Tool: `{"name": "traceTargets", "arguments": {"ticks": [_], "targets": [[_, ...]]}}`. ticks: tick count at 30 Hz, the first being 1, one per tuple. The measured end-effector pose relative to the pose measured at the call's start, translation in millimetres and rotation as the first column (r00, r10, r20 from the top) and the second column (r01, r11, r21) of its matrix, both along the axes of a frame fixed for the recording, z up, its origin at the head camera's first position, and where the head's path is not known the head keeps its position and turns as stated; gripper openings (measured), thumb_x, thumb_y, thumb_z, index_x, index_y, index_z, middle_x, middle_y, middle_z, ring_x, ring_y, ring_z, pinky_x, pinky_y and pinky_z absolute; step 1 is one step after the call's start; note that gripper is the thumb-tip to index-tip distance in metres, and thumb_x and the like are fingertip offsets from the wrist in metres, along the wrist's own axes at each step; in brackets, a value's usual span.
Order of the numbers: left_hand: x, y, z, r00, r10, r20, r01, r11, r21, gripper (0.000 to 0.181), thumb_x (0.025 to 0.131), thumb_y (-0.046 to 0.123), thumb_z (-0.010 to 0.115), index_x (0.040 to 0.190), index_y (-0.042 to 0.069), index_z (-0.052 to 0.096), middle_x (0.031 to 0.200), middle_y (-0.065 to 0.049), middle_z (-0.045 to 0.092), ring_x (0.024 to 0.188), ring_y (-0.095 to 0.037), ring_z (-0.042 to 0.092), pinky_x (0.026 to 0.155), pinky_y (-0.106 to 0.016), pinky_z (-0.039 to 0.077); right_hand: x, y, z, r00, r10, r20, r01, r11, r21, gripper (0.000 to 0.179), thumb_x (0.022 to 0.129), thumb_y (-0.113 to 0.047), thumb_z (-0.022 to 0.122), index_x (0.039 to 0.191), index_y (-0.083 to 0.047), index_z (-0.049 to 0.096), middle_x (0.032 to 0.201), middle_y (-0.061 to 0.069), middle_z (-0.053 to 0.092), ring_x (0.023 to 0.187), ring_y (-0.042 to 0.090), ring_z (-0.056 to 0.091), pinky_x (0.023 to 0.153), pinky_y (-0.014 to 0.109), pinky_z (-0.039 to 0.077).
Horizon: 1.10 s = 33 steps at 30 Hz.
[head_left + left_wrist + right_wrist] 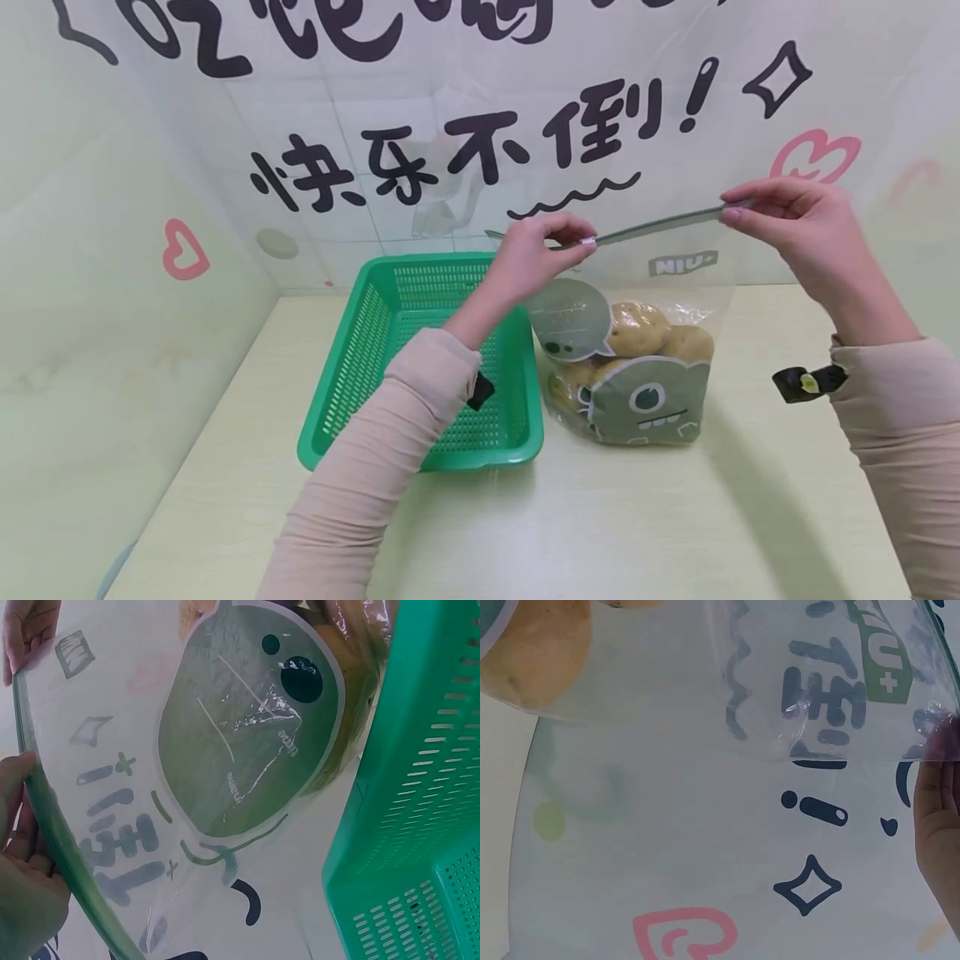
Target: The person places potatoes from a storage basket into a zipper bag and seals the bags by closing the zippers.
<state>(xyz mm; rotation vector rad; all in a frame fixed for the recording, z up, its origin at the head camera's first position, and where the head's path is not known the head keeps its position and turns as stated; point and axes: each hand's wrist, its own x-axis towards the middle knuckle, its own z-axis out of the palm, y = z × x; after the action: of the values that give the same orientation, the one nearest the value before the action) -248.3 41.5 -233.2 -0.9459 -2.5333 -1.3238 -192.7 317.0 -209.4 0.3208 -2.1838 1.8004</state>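
A clear zip bag (648, 421) with green cartoon prints stands upright on the table, potatoes (637, 329) filling its lower part. Along its top edge runs a green zip strip (660, 223). My left hand (536, 254) pinches that strip near its middle, at a small white slider (588, 241). At the strip's right end my right hand (806, 218) pinches the corner between thumb and fingers, pulling the edge taut. In the left wrist view, the left hand's fingers (30, 840) lie along the strip. The right wrist view shows the right hand (940, 817) at the bag's upper corner.
Left of the bag, a green perforated plastic basket (483, 458) stands on the pale table (600, 525), partly under my left forearm. Behind is a white printed backdrop (360, 108) with dark lettering. Dark wrist cameras (810, 383) stick out from the sleeves.
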Motion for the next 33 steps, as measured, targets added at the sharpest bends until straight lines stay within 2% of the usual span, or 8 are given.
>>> {"name": "traceTargets", "arguments": {"ticks": [2,5,8,13,18,23,28,33], "targets": [[0.7,0.6,0.2,1.0,0.0,0.001,0.0,1.0,-0.004,0.019,0.09,0.02,0.066,0.106,0.01,0.071,0.103,-0.003,0.072,0.093,-0.011,0.064,0.079,-0.016,0.049,0.2,-3.3,2.2,0.999,-0.032,-0.004,0.032,0.994,0.101,0.024,0.083,0.0,0.069,0.099,-0.017,0.075,0.081,-0.017,0.072,0.072,-0.002,0.063,0.07,0.008,0.045],[2.1,1.7,0.8,1.0,-0.004,-0.007,0.004,1.0,-0.011,0.019,0.09,0.019,0.067,0.105,0.009,0.071,0.103,-0.003,0.072,0.093,-0.012,0.065,0.078,-0.016,0.05,0.3,-9.4,5.8,0.998,-0.066,-0.016,0.068,0.968,0.242,0.024,0.082,-0.005,0.072,0.099,-0.022,0.075,0.081,-0.022,0.071,0.07,-0.004,0.062,0.066,0.006,0.046],[3.0,2.2,0.8,1.0,-0.004,-0.002,0.004,1.0,-0.014,0.019,0.089,0.019,0.067,0.105,0.009,0.071,0.104,-0.004,0.072,0.093,-0.012,0.065,0.077,-0.015,0.05,0.3,-14.4,8.4,0.997,-0.074,-0.035,0.081,0.94,0.332,0.023,0.082,-0.007,0.074,0.097,-0.024,0.074,0.079,-0.025,0.069,0.069,-0.006,0.063,0.065,0.005,0.047],[2.7,1.4,0.5,1.0,0.003,-0.005,-0.003,1.0,-0.025,0.019,0.089,0.02,0.067,0.105,0.011,0.071,0.103,-0.003,0.073,0.093,-0.012,0.065,0.077,-0.016,0.05,-0.9,-17.1,9.7,0.996,-0.05,-0.078,0.075,0.928,0.366,0.022,0.082,-0.005,0.073,0.095,-0.022,0.074,0.077,-0.026,0.068,0.068,-0.008,0.063,0.065,0.004,0.048],[2.0,-1.4,1.3,1.0,-0.002,-0.026,0.001,0.999,-0.038,0.019,0.09,0.021,0.067,0.106,0.011,0.071,0.103,-0.002,0.073,0.092,-0.011,0.064,0.078,-0.017,0.049,-0.4,-13.9,9.7,0.995,-0.064,-0.078,0.089,0.918,0.386,0.022,0.082,-0.006,0.073,0.094,-0.024,0.075,0.077,-0.028,0.068,0.068,-0.008,0.063,0.065,0.003,0.047],[0.7,-5.2,2.5,0.999,0.018,-0.027,-0.019,0.999,-0.047,0.019,0.09,0.02,0.066,0.106,0.011,0.072,0.103,-0.002,0.073,0.094,-0.012,0.064,0.079,-0.018,0.05,1.4,-6.6,9.3,0.993,-0.074,-0.094,0.106,0.911,0.399,0.026,0.082,-0.004,0.073,0.094,-0.027,0.075,0.078,-0.029,0.068,0.069,-0.01,0.062,0.065,0.002,0.046],[0.4,-7.0,3.1,0.999,0.017,-0.031,-0.018,0.999,-0.048,0.019,0.09,0.02,0.067,0.106,0.011,0.072,0.103,-0.002,0.073,0.094,-0.011,0.064,0.078,-0.018,0.05,2.3,-1.8,9.3,0.991,-0.051,-0.126,0.101,0.895,0.434,0.026,0.083,-0.002,0.071,0.099,-0.021,0.076,0.08,-0.032,0.067,0.072,-0.013,0.062,0.067,0.001,0.045],[1.1,-7.8,4.2,0.998,0.015,-0.058,-0.019,0.998,-0.067,0.02,0.09,0.02,0.066,0.106,0.011,0.072,0.103,-0.002,0.073,0.094,-0.011,0.064,0.08,-0.018,0.05,1.3,-0.5,10.1,0.986,-0.02,-0.165,0.098,0.869,0.486,0.021,0.084,-0.002,0.07,0.099,-0.014,0.076,0.082,-0.034,0.066,0.075,-0.016,0.061,0.069,-0.001,0.044]]}}
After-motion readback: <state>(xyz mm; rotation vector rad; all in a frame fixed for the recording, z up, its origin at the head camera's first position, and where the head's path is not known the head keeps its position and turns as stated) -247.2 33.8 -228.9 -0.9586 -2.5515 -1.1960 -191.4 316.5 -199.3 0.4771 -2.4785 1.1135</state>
